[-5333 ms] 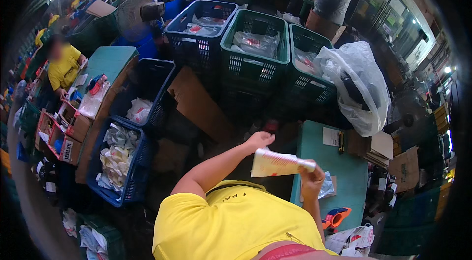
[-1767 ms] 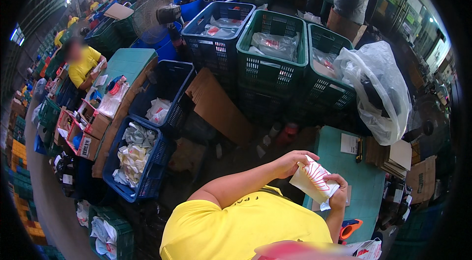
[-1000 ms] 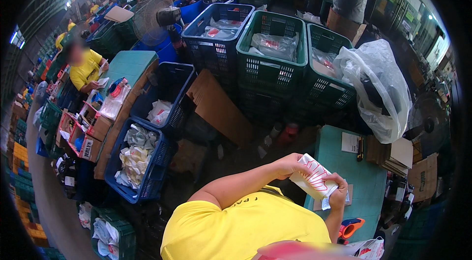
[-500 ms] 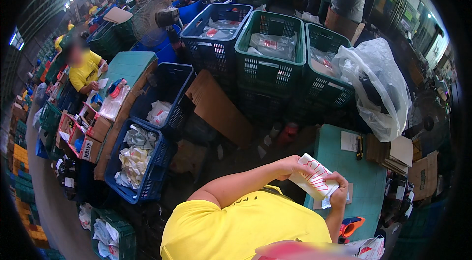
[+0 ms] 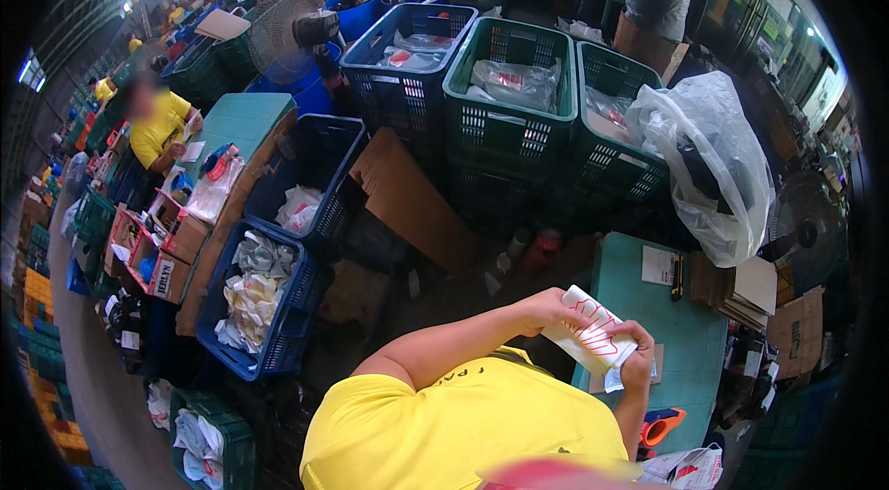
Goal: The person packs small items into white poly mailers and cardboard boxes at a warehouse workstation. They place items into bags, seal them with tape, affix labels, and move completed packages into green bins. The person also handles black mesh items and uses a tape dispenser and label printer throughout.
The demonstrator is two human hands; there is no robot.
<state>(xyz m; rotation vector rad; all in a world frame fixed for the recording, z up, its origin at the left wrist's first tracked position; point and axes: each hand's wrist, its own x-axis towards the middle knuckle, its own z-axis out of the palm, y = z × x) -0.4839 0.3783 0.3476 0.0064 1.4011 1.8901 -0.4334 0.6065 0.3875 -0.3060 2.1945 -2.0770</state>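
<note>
Over the green table (image 5: 690,328) I hold a flat white plastic packet with red line print (image 5: 593,334), tilted between both hands. My left hand (image 5: 546,308) is closed on its upper left edge. My right hand (image 5: 635,356) grips the lower right side, fingers curled round it. A whitish flap hangs below the packet near the right hand. Under it a piece of brown cardboard (image 5: 657,366) lies partly hidden. Close to my right forearm rests an orange and blue tape dispenser (image 5: 663,427).
A white paper (image 5: 658,265) and a dark cutter-like tool (image 5: 678,277) lie on the table's far part. Stacked crates (image 5: 509,133) and a clear plastic bag (image 5: 708,166) stand ahead. Blue crates (image 5: 264,351) with packets are at left. A person in yellow (image 5: 162,129) works at another table.
Both hands keep hold of the packet and have barely moved. At the left, the other person's hands have shifted slightly over their table. A person at the back has straightened a little.
</note>
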